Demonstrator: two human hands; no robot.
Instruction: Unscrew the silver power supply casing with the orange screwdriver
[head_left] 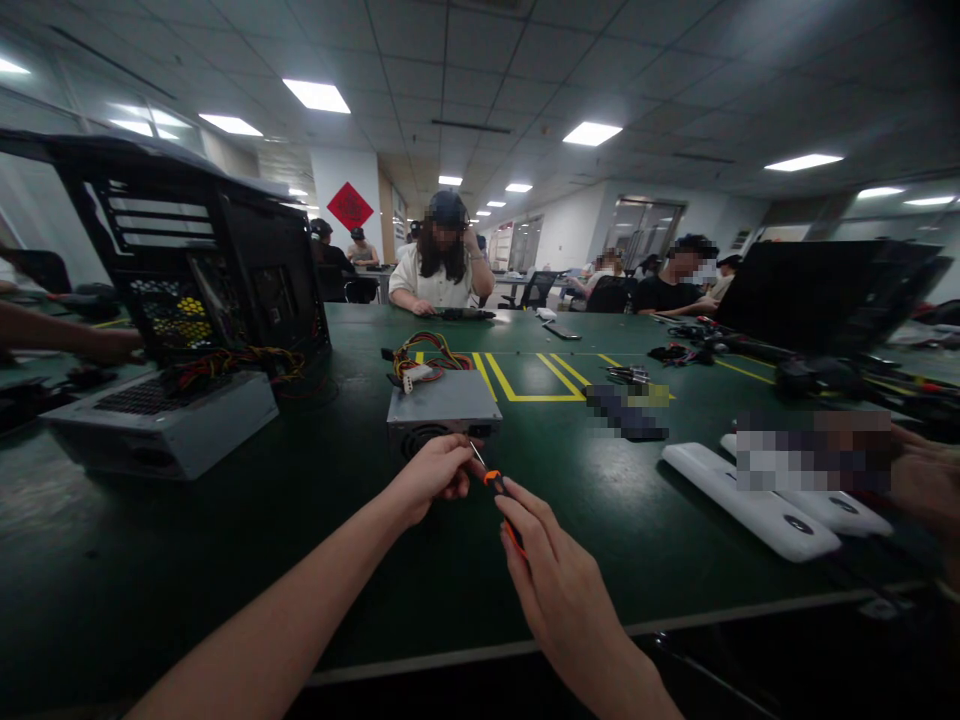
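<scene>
A grey metal computer power supply (442,398) sits on the green table ahead of me, its fan grille and socket facing my hands. A bundle of coloured cables (439,350) lies at its back edge. In my right hand (555,565) is an orange and black screwdriver (495,482), its shaft slanting up and left towards the front face of the power supply. My left hand (435,470) is at that face with curled fingers, thumb and forefinger close to the screwdriver's tip. Whatever those fingers pinch is too small or hidden to make out.
Left stand an open black computer case (277,270) and another power supply (217,430). White elongated devices (750,500) lie at right, near another person's hand (926,480). Tools (628,374) and a phone (561,330) lie farther back. A person (442,265) sits opposite.
</scene>
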